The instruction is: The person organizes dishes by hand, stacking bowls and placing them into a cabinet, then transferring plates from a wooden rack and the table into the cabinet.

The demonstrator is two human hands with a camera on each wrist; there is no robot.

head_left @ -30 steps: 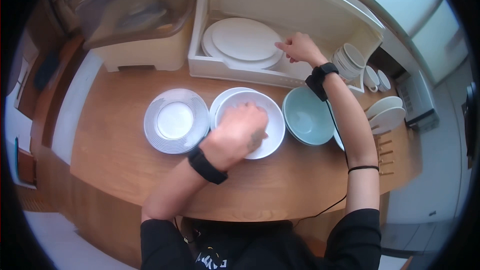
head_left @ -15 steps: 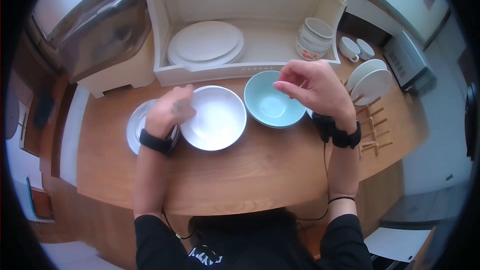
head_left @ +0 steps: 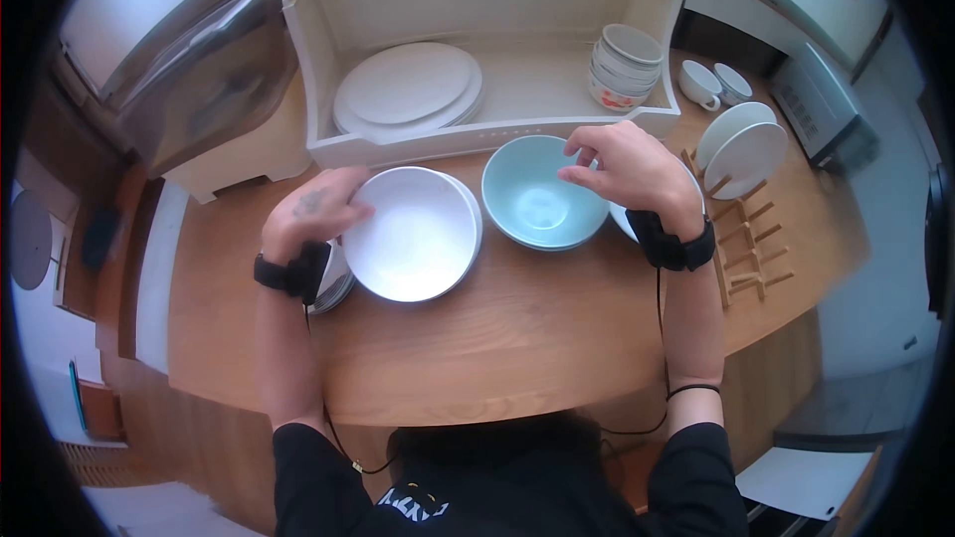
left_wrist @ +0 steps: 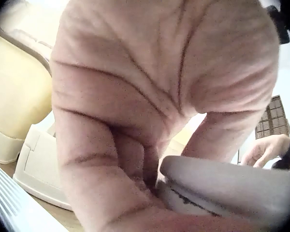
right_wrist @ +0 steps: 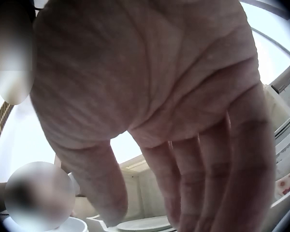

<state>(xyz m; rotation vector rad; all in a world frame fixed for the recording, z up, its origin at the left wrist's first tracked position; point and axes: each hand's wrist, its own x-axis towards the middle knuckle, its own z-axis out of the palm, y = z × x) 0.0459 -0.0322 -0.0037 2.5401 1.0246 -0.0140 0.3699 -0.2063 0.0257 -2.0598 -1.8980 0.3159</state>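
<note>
My left hand (head_left: 333,207) grips the left rim of a white bowl (head_left: 413,234) on the wooden counter; the left wrist view shows its fingers (left_wrist: 135,159) curled round that bowl's rim (left_wrist: 222,186). A second white rim peeks out under the bowl's right side. Beside it on the right sits a light blue bowl (head_left: 537,197). My right hand (head_left: 597,167) hovers at the blue bowl's far right rim, palm down; the right wrist view shows its fingers (right_wrist: 208,183) straight and holding nothing.
A cream cabinet (head_left: 328,149) behind the bowls holds white plates (head_left: 408,85) and a stack of small bowls (head_left: 622,65). Two cups (head_left: 711,80) and a wooden rack (head_left: 746,239) with plates (head_left: 741,149) stand at right. A ribbed glass plate (head_left: 336,288) lies under my left wrist.
The right hand came back from the cabinet and dropped to the blue bowl's rim. The left hand moved from inside the white bowl to its left rim; the bowl shifted left over the glass plate.
</note>
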